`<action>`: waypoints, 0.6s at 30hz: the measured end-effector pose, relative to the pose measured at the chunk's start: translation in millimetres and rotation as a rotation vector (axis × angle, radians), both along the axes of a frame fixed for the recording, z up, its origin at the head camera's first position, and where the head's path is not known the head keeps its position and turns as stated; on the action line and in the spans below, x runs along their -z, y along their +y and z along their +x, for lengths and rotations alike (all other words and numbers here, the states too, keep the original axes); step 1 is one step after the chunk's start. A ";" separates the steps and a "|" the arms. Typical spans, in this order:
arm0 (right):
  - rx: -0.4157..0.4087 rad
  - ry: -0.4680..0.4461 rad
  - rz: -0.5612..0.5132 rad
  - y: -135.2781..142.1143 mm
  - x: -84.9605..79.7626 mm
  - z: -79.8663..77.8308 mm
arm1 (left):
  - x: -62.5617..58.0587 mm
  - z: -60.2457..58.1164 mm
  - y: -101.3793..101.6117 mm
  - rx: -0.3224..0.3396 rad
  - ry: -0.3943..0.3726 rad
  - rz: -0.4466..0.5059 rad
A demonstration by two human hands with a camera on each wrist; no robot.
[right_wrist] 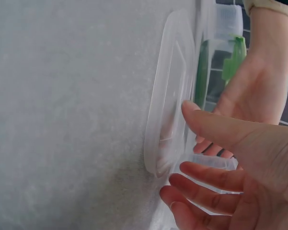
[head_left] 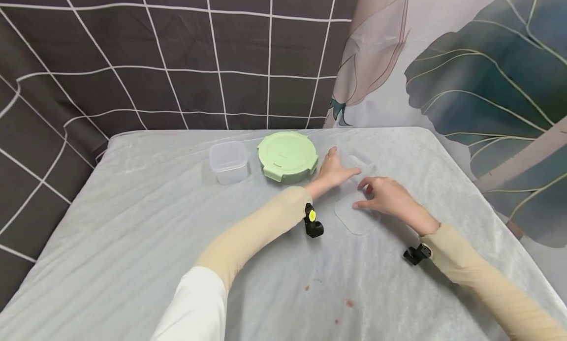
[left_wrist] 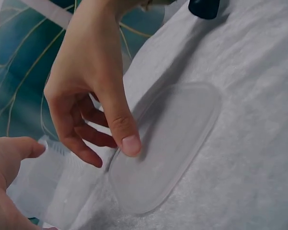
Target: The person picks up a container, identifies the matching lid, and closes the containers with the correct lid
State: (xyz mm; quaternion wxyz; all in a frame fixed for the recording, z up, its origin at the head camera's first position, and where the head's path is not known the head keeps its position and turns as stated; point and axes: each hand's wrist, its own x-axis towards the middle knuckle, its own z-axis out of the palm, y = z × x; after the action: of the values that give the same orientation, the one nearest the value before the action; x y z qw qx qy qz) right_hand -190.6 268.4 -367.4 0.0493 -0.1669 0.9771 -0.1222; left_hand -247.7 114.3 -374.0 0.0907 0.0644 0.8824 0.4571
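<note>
A flat translucent lid [head_left: 354, 220] with rounded corners lies on the cloth-covered table. My right hand [head_left: 392, 201] hovers at its far right part, thumb and fingers apart and loosely bent. In the left wrist view the right thumb overlaps the lid [left_wrist: 170, 148]. Just beyond sits a clear plastic container [head_left: 361, 161], hard to make out against the pale cloth. Beside this container is my left hand [head_left: 331, 171], its thumb stretched toward it and the other fingers pointing away from me. Part of the left hand [left_wrist: 5, 177] shows at the edge of the left wrist view.
Left of my left hand stands a round container with a green clip lid [head_left: 288, 154]. Further left is a small square translucent container [head_left: 229, 161]. A dark gridded curtain [head_left: 177, 50] hangs behind the table [head_left: 155, 242]. Several reddish spots mark the cloth in front.
</note>
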 end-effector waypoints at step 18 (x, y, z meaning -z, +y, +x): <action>-0.033 -0.072 0.010 -2.1 -2.0 -3.7 | 11.4 -8.1 15.7 -0.069 0.015 0.058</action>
State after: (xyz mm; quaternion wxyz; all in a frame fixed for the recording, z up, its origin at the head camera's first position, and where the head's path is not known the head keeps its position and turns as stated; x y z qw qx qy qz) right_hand -194.3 266.4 -365.4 0.0870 -0.1781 0.9725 -0.1225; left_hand -255.8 130.0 -385.4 0.0661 0.0399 0.8711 0.4850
